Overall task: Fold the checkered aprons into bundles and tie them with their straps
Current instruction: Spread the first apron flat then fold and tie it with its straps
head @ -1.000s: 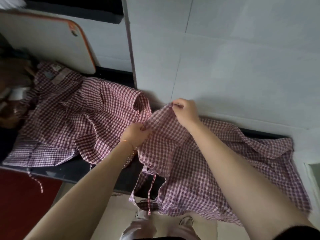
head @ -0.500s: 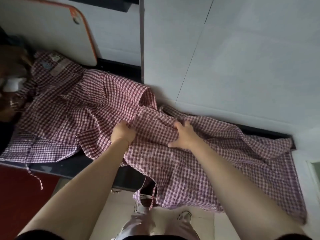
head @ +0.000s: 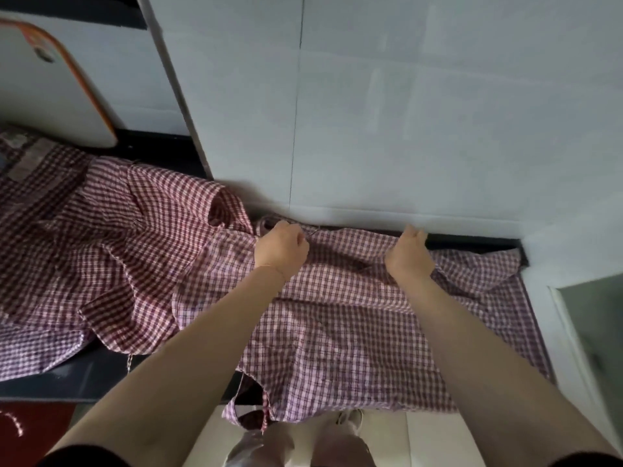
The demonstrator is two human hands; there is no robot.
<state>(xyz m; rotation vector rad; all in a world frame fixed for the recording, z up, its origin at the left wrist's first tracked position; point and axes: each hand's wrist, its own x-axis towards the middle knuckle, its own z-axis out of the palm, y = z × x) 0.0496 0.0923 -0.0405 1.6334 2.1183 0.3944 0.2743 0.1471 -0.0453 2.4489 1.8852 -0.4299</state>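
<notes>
Looking down, we see one checkered apron spread on the dark surface, its long axis running left to right along the white wall. Its far edge lies against the foot of that wall, while its near edge hangs over the front of the surface, where a strap dangles toward the floor. The right end bunches up in the far right corner.

Our left hand sits at the far edge toward the left, fingers curled into a tight grip that pinches the cloth there. Our right hand sits further right along the same edge, fingers bent down onto the fabric; they seem to gather a fold, though we cannot tell how firmly it is held. The two hands are well apart, with the cloth stretched between them.

More checkered aprons lie rumpled on the left of the surface, overlapping the spread one. A white board with an orange rim leans at the far left.
</notes>
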